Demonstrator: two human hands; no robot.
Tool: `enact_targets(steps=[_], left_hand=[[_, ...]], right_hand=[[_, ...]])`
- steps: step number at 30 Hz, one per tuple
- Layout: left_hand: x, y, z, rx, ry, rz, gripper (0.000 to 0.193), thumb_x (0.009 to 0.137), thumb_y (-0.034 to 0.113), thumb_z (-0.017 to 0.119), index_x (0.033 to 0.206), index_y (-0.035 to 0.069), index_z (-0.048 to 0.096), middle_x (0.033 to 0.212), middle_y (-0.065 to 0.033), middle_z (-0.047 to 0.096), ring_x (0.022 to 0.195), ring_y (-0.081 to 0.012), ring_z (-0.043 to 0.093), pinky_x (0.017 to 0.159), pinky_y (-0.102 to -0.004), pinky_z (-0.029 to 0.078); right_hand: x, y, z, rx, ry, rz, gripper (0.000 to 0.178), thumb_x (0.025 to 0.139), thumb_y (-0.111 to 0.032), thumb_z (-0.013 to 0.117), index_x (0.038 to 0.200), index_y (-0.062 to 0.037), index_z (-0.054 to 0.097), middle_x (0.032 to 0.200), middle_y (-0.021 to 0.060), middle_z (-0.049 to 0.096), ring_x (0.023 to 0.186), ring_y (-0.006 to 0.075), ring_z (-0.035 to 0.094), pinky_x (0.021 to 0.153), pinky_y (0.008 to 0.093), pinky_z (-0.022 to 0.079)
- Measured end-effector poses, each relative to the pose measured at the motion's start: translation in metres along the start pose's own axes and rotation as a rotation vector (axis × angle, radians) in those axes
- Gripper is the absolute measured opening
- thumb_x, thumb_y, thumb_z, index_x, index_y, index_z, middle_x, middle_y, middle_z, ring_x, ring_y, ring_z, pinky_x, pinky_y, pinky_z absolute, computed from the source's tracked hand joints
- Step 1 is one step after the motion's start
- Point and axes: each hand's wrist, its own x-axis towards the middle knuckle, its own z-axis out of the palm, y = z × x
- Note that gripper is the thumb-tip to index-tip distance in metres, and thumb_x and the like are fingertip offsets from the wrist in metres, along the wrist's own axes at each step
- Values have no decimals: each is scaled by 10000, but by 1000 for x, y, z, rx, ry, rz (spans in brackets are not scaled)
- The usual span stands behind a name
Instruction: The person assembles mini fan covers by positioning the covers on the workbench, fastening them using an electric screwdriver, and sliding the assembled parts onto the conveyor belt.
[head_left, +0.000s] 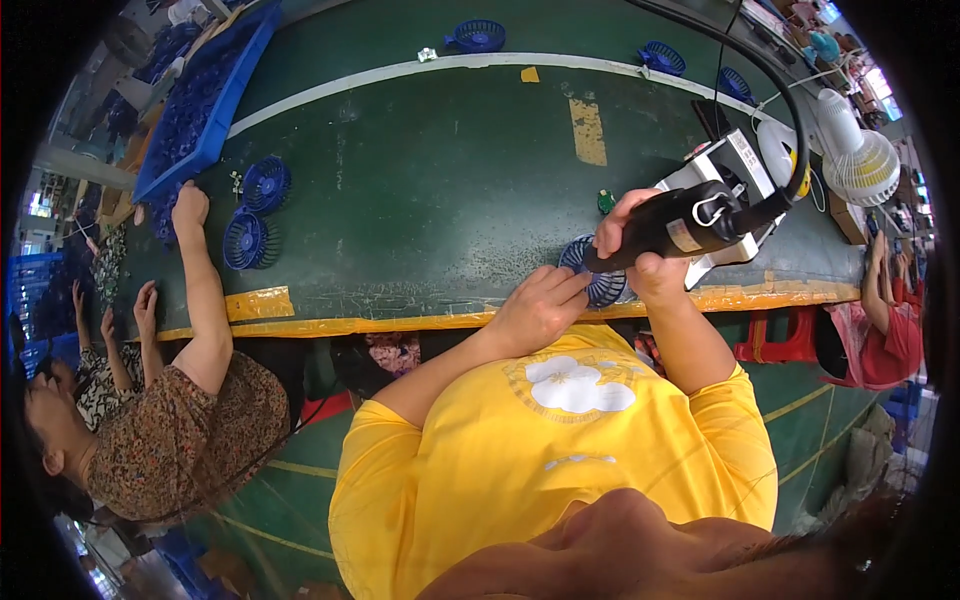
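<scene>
My right hand (pixel 656 279) is wrapped round a black corded electric screwdriver (pixel 650 241), tilted with its narrow end down toward a round blue fan housing (pixel 606 290). That housing has a slotted grille and lies at the near edge of the green table. On its left side my left hand (pixel 540 308) grips the rim, fingers bent together; the fingertips are partly hidden. Where the screwdriver's tip meets the housing cannot be seen behind the tool. A small green circuit board (pixel 606 201) lies just beyond my right hand.
Two more blue fan housings (pixel 252 240) lie to the left, near a co-worker's hand (pixel 190 208) at a blue bin (pixel 215 130). Further housings (pixel 478 36) sit past a white strip (pixel 360 82). A white-and-black fixture (pixel 735 165) and a lamp (pixel 860 160) stand at right.
</scene>
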Motion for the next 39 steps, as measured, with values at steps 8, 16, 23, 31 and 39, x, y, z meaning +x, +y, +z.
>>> enact_targets(steps=[8,16,23,31,39], left_hand=[[2,-5,6,-17,2,15,153,909,98,748,1028,9,787,1339,-152,785,1124,-309,720,990,-458,577],[2,-10,8,-25,26,-4,151,907,91,780,1029,3,791,1337,-162,789,1121,-317,730,983,-462,577],[13,-8,17,-35,42,-16,154,904,83,813,1031,-3,796,1335,-172,793,1119,-325,740,976,-467,577],[21,2,16,-38,73,-25,163,902,74,850,1033,-9,801,1332,-184,798,1115,-335,751,967,-472,577],[21,-3,19,-52,110,-45,178,899,65,888,1035,-16,806,1330,-196,803,1112,-344,762,959,-477,577]], right_hand=[[-3,17,-1,-56,-30,146,679,750,41,1023,1343,16,693,1039,90,747,902,168,713,785,309,558],[8,18,-21,-105,49,-19,823,916,-446,1024,1461,38,643,936,82,732,840,174,723,725,301,590],[12,11,-21,-63,-9,73,663,852,-233,1063,1328,9,671,950,57,719,825,134,686,730,288,555],[8,5,-29,-53,-61,98,670,842,-79,989,1417,27,662,967,73,726,813,139,671,736,298,551],[6,-22,-41,-183,252,-117,917,977,-754,850,1472,-27,590,912,51,645,809,206,658,833,416,567]])
